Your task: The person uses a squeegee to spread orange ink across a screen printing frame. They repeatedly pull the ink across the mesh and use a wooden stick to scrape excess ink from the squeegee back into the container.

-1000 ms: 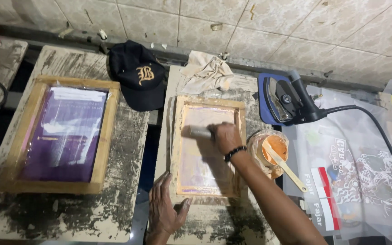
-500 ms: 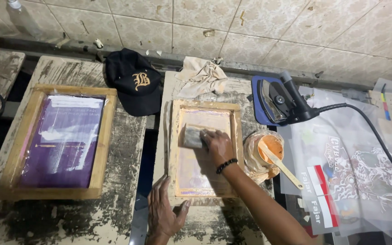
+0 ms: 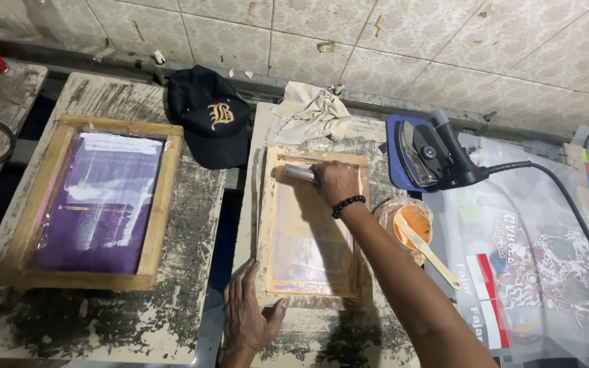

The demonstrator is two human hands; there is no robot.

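Note:
A small wooden printing screen frame [image 3: 267, 225] lies flat on a worn, paint-stained board. My right hand [image 3: 334, 182], with a dark bead bracelet on the wrist, grips a squeegee [image 3: 299, 173] pressed on the mesh at the frame's far end. My left hand [image 3: 247, 319] lies flat with spread fingers on the board, its thumb against the frame's near left corner.
A larger wooden screen frame with purple mesh [image 3: 97, 199] lies on the left board. Behind are a black cap [image 3: 213, 116] and a crumpled rag [image 3: 311, 114]. To the right stand an orange ink tub with a stick [image 3: 410, 225], an iron [image 3: 424, 151] with its cord, and printed plastic sheets [image 3: 540, 259].
My right hand has pushed the squeegee up the mesh, from the middle of the frame to its far end. My left hand has stayed on the near corner.

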